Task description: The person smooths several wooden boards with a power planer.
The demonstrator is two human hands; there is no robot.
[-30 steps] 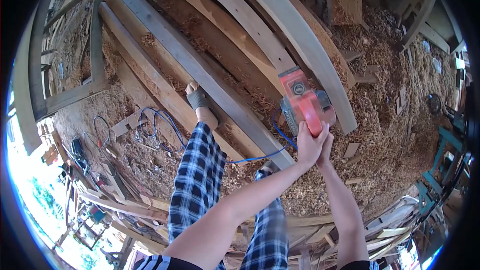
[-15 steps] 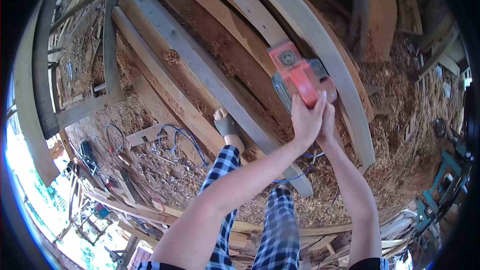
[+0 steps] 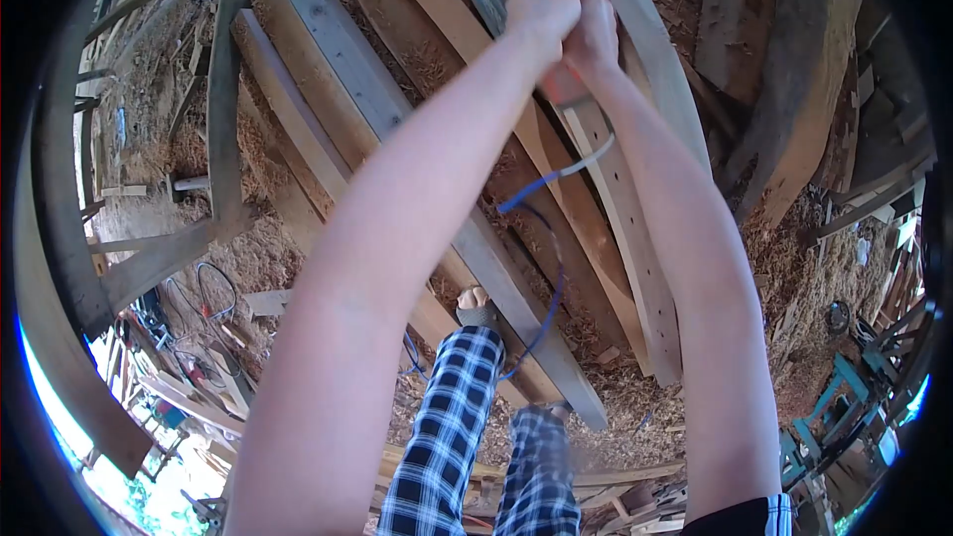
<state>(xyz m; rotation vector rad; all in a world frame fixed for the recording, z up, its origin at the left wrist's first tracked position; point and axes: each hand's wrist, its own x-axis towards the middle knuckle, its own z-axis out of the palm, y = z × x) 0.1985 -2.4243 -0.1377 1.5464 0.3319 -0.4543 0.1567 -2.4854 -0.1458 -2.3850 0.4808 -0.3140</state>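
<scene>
A red electric planer [image 3: 564,86] sits on a long pale beam [image 3: 625,228] with a row of dark holes, near the top of the view. My left hand [image 3: 542,12] is wrapped round the planer's handle. Beside it and touching it, my right hand [image 3: 594,35] is closed on the back of the planer, its fingers partly hidden. A cord, white then blue [image 3: 531,191], trails from the tool across the beams towards my legs. The planer's front is cut off by the top edge of the view.
Several more beams lie side by side, among them a grey one [image 3: 347,50] by my foot [image 3: 476,310] and a curved one [image 3: 660,60] on the right. Wood shavings [image 3: 635,402] cover the ground. A wooden frame [image 3: 226,89] stands at left, blue-green metal equipment [image 3: 844,397] at lower right.
Both hands have pushed the planer forward along the beam, away from my body, and my arms are stretched further out. The cord has been drawn forward with it.
</scene>
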